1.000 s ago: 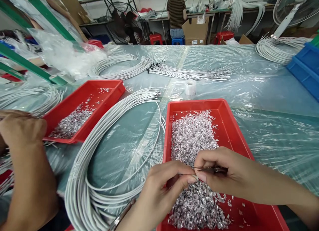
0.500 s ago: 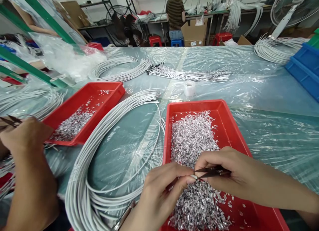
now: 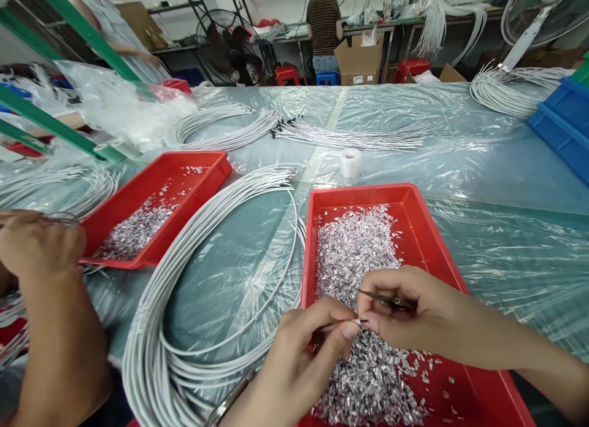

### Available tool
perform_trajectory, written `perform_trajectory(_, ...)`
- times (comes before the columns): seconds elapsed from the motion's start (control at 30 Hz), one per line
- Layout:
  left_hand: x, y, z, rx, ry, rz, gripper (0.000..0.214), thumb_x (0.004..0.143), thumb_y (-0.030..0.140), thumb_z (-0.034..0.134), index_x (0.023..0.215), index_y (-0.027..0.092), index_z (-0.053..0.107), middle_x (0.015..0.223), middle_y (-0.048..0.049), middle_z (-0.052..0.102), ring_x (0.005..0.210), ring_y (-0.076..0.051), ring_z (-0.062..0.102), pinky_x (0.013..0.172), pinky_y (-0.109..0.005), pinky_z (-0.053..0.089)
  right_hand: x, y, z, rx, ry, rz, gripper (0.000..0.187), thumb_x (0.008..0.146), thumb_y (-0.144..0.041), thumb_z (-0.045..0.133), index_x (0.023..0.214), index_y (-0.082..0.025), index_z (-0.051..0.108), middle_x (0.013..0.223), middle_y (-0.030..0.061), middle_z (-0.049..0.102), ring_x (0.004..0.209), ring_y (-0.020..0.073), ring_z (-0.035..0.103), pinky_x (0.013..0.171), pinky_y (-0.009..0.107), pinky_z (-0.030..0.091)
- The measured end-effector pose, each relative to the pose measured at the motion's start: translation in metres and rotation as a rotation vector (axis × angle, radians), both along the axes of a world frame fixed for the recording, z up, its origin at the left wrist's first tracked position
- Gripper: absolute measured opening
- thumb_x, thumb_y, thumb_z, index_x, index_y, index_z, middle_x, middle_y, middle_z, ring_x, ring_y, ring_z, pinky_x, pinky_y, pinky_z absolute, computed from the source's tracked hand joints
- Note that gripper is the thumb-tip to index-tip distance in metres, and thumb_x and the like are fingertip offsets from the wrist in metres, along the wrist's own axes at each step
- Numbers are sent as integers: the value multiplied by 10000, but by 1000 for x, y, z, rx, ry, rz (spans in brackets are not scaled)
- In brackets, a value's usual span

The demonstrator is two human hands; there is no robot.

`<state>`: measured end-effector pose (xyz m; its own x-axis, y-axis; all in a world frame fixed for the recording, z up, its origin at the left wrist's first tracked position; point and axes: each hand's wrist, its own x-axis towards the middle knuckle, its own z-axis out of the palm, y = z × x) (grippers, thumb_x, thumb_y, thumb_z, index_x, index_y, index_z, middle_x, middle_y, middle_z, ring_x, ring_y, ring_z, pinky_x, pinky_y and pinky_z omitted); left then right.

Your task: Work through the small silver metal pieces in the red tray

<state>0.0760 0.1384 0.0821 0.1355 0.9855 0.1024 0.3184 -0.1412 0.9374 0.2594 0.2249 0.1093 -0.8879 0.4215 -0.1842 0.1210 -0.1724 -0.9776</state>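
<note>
My left hand [image 3: 301, 353] is pinched on the end of a thin white wire [image 3: 343, 323] over a red tray [image 3: 418, 230]. That tray holds a heap of small silver metal clips [image 3: 354, 261]. Right beside it, my right hand [image 3: 414, 316] is closed on dark tweezers [image 3: 384, 299], whose tip points left, just above the wire end. The fingertips of both hands nearly touch. A big coil of white wires [image 3: 184, 292] lies to the left of the tray and runs under my left arm.
A co-worker's hand [image 3: 39, 246] works at the left edge, by a second red tray [image 3: 184, 169] with silver clips. A tape roll [image 3: 350, 162], more wire bundles [image 3: 350, 135] and blue bins [image 3: 564, 123] sit on the plastic-covered table. A person [image 3: 324, 28] stands far back.
My right hand has lifted the tweezers slightly, so the tip now sits above the wire end. The co-worker's hand at the left shifted a little.
</note>
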Motion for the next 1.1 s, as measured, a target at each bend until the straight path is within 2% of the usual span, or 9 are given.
perform_trajectory(0.17,-1,-4,-1,-214,-259,-28,239,959,338,435,792,184,506,547,46,536,489,-50,439,470,-163,322,-11,-8,-5,-72,75,-153,150,941,-97,514,808,-166,498,694,-43,344,609,114,285,532,199,259)
perform_trajectory(0.4,0,-4,-1,-275,-371,-24,266,954,386,440,786,183,471,533,48,528,478,-50,420,490,-181,320,-14,-16,-11,-71,82,-243,176,961,-186,524,786,-172,500,675,-40,338,588,119,274,503,203,246)
perform_trajectory(0.5,0,-3,-1,-287,-389,12,292,949,413,442,772,182,461,521,52,512,469,-49,406,494,-183,323,-15,-20,-10,-5,60,-312,146,958,-222,539,816,-188,524,658,-43,341,574,124,292,487,209,250)
perform_trajectory(0.63,1,-1,1,-274,-393,44,313,936,445,451,767,182,459,506,51,505,457,-56,423,485,-187,332,-18,-24,-11,182,94,-397,39,919,-186,552,888,-206,540,610,-70,312,519,114,274,459,211,237)
perform_trajectory(0.73,1,-2,2,-262,-379,44,305,938,429,455,760,182,463,517,50,506,466,-53,425,488,-183,334,-21,-26,-12,297,95,-443,54,868,-156,573,861,-201,545,566,-86,288,483,104,257,448,209,231)
perform_trajectory(0.9,0,-3,0,-243,-368,33,272,951,383,446,767,183,469,531,50,509,475,-55,425,490,-187,337,-22,-28,-11,417,49,-463,63,867,-157,543,816,-191,558,553,-85,310,462,95,287,432,205,237)
perform_trajectory(1.1,0,-3,-1,-235,-347,32,266,950,376,448,765,186,468,534,53,500,486,-57,428,503,-188,346,-23,-29,-9,484,64,-472,106,866,-137,515,777,-187,543,548,-89,336,452,85,297,412,201,228)
